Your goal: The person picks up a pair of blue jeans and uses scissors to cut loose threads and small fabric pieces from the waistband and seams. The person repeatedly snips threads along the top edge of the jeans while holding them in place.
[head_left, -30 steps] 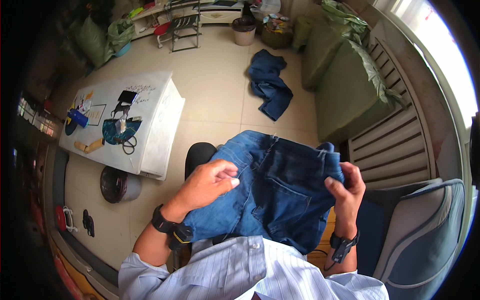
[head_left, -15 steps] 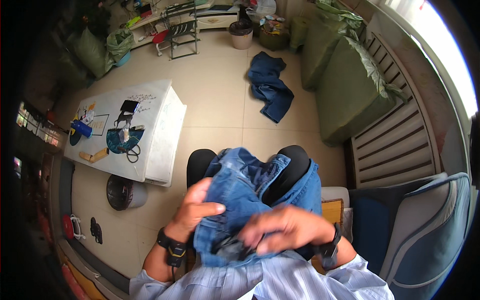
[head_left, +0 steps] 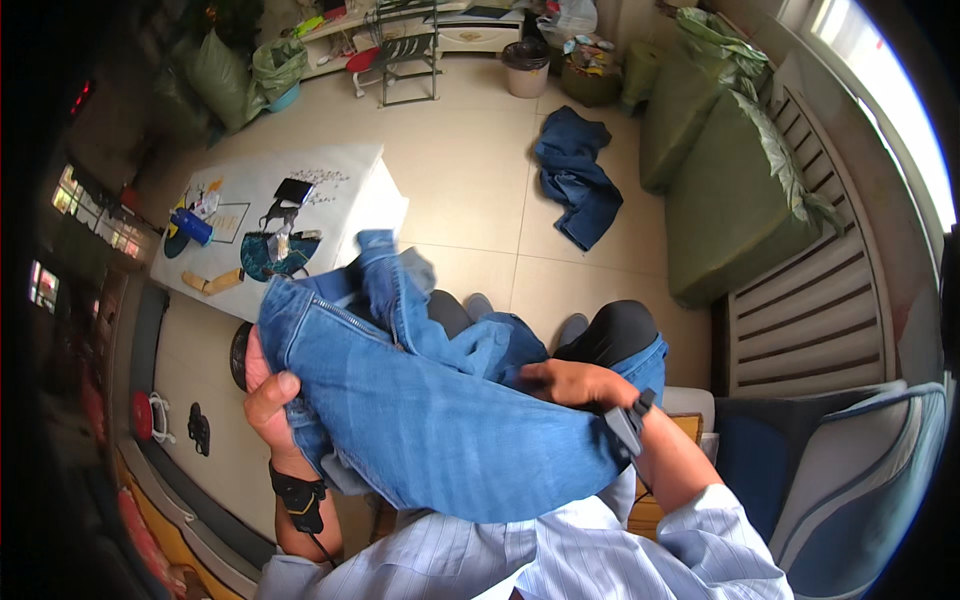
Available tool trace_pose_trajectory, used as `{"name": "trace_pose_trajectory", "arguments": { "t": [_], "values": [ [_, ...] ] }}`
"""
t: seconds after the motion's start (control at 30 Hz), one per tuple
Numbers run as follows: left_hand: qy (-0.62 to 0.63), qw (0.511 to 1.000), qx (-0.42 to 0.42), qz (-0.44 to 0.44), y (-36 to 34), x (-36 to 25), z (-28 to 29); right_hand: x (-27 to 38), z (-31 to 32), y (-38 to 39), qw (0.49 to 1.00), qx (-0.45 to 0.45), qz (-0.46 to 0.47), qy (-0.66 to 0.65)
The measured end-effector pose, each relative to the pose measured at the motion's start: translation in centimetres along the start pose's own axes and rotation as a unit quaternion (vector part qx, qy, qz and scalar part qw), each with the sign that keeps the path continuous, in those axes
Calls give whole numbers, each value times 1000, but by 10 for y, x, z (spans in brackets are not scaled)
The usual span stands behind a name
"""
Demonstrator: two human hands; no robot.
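Since the earlier frame, I see the left hand (head_left: 268,405) has moved out to the left, the right hand (head_left: 578,385) has gone farther from the body, and the jeans (head_left: 440,425) have swung leftward, opened out across the lap. Nearest me is the striped shirt (head_left: 470,555), with the lower edge of the denim against it. The left hand is grasping the jeans close to the waistband, thumb on the outer side, the metal zip (head_left: 342,314) showing just beyond it. The right hand lies along the denim on the right, its fingertips out of my sight at a fold, so I cannot tell whether it grips. Past it on the right is a black-clad knee (head_left: 625,332), and at the near right stands a blue-grey padded seat (head_left: 860,490). Farther off on the left I have a white surface (head_left: 335,215) carrying a blue cylinder (head_left: 191,227) and a flat black item (head_left: 294,191). Over on the right are bulky green-covered pieces (head_left: 745,215) beside a slatted frame (head_left: 825,310). A second pair of jeans (head_left: 578,175) lies crumpled on the far floor (head_left: 480,200), with a bin (head_left: 526,72) and a folding chair (head_left: 406,55) beyond.
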State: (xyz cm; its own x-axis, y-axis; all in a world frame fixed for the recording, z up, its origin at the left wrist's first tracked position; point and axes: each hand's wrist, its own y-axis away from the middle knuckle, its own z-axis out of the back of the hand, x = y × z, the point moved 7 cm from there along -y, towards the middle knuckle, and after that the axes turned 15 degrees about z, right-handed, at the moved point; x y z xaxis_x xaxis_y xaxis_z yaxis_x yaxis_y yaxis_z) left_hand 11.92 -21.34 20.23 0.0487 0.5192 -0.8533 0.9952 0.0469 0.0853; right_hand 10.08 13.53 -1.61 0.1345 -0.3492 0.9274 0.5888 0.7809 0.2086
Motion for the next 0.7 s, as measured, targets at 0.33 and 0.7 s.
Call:
{"name": "trace_pose_trajectory", "arguments": {
  "t": [0.33, 0.7],
  "values": [
    [33, 999, -24, 3, 45, -2, 1, 12, -40, -95, 911, -228, -96, -332],
    [-12, 1000, -21, -4, 49, -13, 5, 41, 130, -27, 780, -537, 115, -299]
  ]
}}
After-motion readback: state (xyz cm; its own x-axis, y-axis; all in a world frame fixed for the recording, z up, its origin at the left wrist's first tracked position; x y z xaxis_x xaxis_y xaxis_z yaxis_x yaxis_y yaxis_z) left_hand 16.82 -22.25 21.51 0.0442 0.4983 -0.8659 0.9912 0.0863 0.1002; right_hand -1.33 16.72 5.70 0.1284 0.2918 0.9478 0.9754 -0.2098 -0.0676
